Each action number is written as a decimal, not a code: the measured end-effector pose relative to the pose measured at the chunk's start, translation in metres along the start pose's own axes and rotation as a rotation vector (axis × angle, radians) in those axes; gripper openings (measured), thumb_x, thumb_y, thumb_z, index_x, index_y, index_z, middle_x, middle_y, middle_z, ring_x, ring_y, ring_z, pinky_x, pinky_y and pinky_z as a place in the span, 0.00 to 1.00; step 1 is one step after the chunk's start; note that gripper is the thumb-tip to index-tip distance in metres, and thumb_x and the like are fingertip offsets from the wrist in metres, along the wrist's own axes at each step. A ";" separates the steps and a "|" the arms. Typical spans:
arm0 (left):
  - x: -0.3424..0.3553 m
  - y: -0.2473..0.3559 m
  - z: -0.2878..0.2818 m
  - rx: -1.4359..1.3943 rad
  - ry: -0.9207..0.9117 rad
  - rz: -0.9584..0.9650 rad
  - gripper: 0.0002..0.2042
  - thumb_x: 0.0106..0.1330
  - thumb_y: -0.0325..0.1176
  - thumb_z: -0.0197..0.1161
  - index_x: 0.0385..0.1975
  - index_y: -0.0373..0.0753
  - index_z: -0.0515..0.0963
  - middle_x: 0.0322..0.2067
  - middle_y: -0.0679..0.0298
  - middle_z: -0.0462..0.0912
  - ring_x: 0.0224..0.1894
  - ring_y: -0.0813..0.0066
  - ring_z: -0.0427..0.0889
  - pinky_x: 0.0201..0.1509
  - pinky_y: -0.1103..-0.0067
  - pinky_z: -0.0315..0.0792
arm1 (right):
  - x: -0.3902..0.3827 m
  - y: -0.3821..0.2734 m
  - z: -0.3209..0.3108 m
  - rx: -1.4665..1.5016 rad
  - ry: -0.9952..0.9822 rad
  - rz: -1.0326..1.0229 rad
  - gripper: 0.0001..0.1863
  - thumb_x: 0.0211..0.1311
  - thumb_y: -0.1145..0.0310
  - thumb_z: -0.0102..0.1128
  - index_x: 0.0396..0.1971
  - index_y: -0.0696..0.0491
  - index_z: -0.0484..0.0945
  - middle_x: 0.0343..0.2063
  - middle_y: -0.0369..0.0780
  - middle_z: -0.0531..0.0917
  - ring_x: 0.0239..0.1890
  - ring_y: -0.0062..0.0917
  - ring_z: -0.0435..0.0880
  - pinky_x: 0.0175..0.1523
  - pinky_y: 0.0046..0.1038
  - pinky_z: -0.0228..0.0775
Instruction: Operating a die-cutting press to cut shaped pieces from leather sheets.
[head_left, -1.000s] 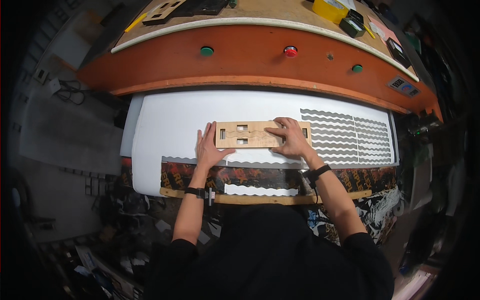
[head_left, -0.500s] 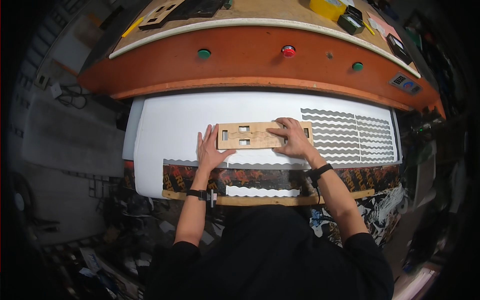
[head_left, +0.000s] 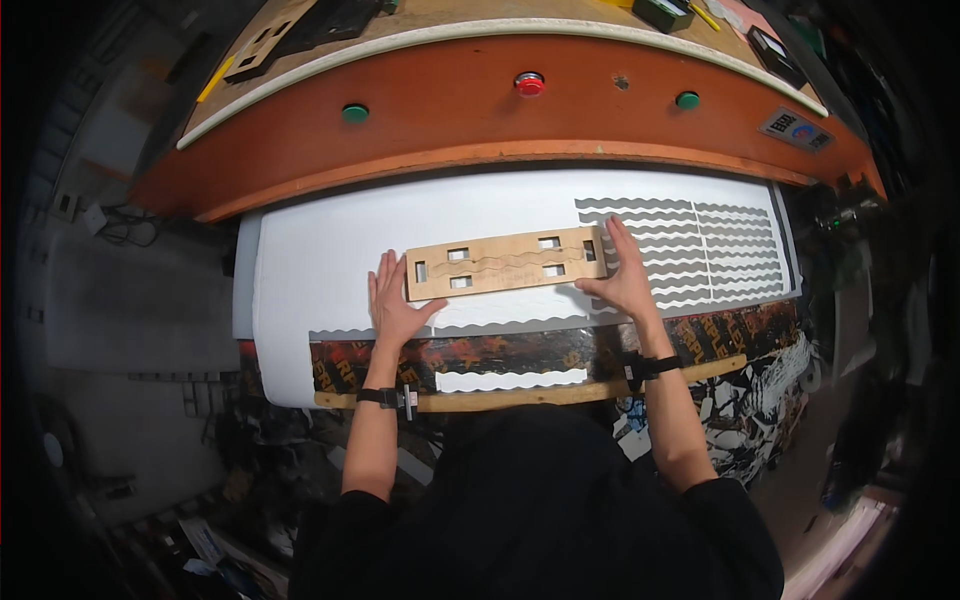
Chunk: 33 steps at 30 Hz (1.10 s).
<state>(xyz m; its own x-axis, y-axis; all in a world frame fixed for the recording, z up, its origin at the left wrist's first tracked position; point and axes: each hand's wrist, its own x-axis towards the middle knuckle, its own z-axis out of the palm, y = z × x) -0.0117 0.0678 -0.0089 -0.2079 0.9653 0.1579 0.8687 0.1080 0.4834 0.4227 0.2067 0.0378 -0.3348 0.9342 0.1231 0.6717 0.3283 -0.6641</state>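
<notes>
A light wooden cutting die [head_left: 500, 252], a long board with rectangular holes and a wavy line along its middle, lies slightly tilted on a white sheet [head_left: 330, 225]. Against its left end rests my left hand [head_left: 396, 308], fingers stretched out and thumb by the lower corner. My right hand [head_left: 628, 282] is spread at the right end, its thumb near the bottom edge and its fingers pointing away from me. Rows of wavy cut-outs [head_left: 645, 248] show grey to the right of the die. Another wavy cut edge runs along the sheet's near side.
An orange machine beam [head_left: 440, 110] with green buttons [head_left: 355, 113] and a red button [head_left: 529, 85] spans the far side. Nearer me, a white wavy-edged strip [head_left: 512, 380] lies on a dark printed board [head_left: 480, 352] with a wooden front edge. White scraps [head_left: 745, 410] heap at the lower right.
My right hand has moved off the top of the die to its right end, and its fingers have spread. The whole view has shifted and turned slightly.
</notes>
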 end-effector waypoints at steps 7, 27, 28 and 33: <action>-0.002 -0.009 -0.014 0.030 -0.022 -0.003 0.57 0.50 0.61 0.90 0.81 0.41 0.73 0.81 0.56 0.72 0.88 0.51 0.57 0.91 0.46 0.42 | -0.024 0.014 0.032 -0.098 0.086 -0.008 0.50 0.52 0.52 0.89 0.77 0.48 0.78 0.76 0.43 0.80 0.84 0.51 0.67 0.88 0.54 0.51; 0.009 -0.001 -0.009 0.070 -0.088 -0.020 0.57 0.48 0.58 0.91 0.81 0.42 0.73 0.83 0.59 0.70 0.88 0.51 0.57 0.90 0.44 0.40 | -0.025 0.018 0.021 -0.090 0.109 -0.033 0.49 0.48 0.55 0.92 0.73 0.48 0.82 0.72 0.43 0.84 0.81 0.44 0.73 0.85 0.53 0.56; 0.011 -0.001 -0.009 0.074 -0.095 -0.023 0.57 0.48 0.57 0.91 0.80 0.42 0.73 0.83 0.59 0.70 0.88 0.51 0.57 0.90 0.44 0.40 | -0.024 0.018 0.020 -0.093 0.102 -0.023 0.49 0.48 0.55 0.91 0.73 0.48 0.82 0.72 0.43 0.84 0.81 0.43 0.73 0.85 0.53 0.56; 0.016 -0.012 -0.017 0.087 -0.074 0.018 0.56 0.49 0.56 0.91 0.80 0.41 0.73 0.84 0.58 0.68 0.89 0.50 0.55 0.89 0.43 0.41 | -0.020 0.013 0.027 -0.046 0.133 -0.001 0.49 0.48 0.56 0.91 0.73 0.52 0.81 0.72 0.44 0.84 0.81 0.42 0.73 0.86 0.52 0.57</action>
<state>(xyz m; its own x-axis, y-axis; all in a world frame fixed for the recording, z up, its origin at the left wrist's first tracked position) -0.0331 0.0777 0.0023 -0.1609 0.9819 0.0999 0.9085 0.1078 0.4038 0.4204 0.1882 0.0067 -0.2473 0.9430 0.2228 0.7018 0.3329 -0.6299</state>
